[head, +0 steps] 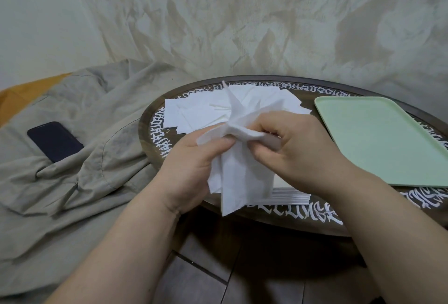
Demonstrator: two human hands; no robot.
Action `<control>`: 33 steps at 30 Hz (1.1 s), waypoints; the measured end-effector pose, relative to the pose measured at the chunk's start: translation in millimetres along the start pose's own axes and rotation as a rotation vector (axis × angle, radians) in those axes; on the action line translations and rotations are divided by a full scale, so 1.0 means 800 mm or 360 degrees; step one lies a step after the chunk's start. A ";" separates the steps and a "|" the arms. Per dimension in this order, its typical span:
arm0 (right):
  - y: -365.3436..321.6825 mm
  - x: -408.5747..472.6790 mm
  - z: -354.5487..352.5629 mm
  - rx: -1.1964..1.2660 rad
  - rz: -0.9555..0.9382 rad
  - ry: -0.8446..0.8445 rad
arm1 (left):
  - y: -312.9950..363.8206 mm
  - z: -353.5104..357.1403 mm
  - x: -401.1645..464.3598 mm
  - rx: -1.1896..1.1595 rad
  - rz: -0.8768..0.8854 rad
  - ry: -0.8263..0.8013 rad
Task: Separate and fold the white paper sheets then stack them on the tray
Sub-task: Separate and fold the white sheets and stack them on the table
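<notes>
Right now both hands are up over the near edge of the round table, working one crumpled white sheet between them. The left hand pinches the sheet's left side, thumb on top, and the right hand has its fingers curled round the bunched upper corner, so the paper hangs down in a loose fold between the two. They seem to be teasing plies apart, though the fingertips are buried in the tissue and I can't quite tell how many layers each hand holds.

Behind the hands a loose spread of white sheets lies fanned on the table, and a neat stack sits under the right wrist at the near edge. The green tray lies well to the right with nothing on it, so no folded sheet has been placed yet.

The risk I see is tearing: this paper looks thin and soft, and opposite pulls on bunched corners could rip it. Two layers might also cling together and get folded as one. The hanging end could brush the stack and skew it.
</notes>
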State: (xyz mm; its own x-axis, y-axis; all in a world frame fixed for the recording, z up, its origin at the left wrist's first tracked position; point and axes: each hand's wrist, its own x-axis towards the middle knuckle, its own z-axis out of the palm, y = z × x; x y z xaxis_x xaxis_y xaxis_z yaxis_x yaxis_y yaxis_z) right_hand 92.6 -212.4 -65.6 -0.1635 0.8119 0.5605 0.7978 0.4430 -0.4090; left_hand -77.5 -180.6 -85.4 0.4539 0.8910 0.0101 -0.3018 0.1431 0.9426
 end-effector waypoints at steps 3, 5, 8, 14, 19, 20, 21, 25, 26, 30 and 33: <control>0.001 -0.004 -0.003 0.0260 0.0025 -0.0022 | 0.009 -0.007 -0.001 -0.0361 -0.0088 -0.0311; 0.001 -0.006 -0.004 0.0301 0.0020 -0.0059 | 0.015 -0.008 -0.001 -0.0420 -0.0091 -0.0452; 0.001 -0.008 -0.003 0.0233 -0.0035 -0.0156 | 0.018 -0.010 0.000 -0.0347 -0.0098 -0.0478; -0.003 -0.008 0.005 0.0116 -0.0182 -0.0235 | 0.017 -0.006 -0.001 -0.0205 -0.0165 -0.0312; -0.013 -0.009 0.005 0.0281 -0.0019 -0.0273 | 0.003 0.003 0.005 0.0069 -0.0164 0.0354; -0.014 -0.010 0.003 0.0357 0.0066 -0.0239 | 0.001 0.003 0.005 0.0044 -0.0140 0.0371; -0.013 -0.010 0.001 0.0456 0.0170 -0.0187 | 0.001 0.003 0.005 0.0018 -0.0117 0.0367; -0.004 -0.007 -0.004 0.0827 0.0540 0.0122 | -0.001 0.002 0.005 0.0087 0.0076 0.0153; -0.002 -0.006 -0.005 0.0900 0.0612 0.0187 | -0.001 0.003 0.003 0.0103 0.0083 0.0036; 0.003 -0.006 -0.009 0.0946 0.0672 0.0228 | 0.008 0.001 -0.004 -0.0160 -0.0144 -0.0309; 0.002 -0.009 -0.010 0.0756 0.0506 0.0094 | 0.015 -0.002 -0.004 -0.0233 -0.0192 -0.0421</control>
State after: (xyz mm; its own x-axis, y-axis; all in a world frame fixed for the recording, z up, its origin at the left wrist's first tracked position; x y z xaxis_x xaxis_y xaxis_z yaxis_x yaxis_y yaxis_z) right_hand 99.7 -220.5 -64.3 0.0854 0.9165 0.3908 0.4517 0.3139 -0.8351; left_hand -84.2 -181.3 -75.1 0.6902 0.7236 0.0059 -0.3412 0.3182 0.8845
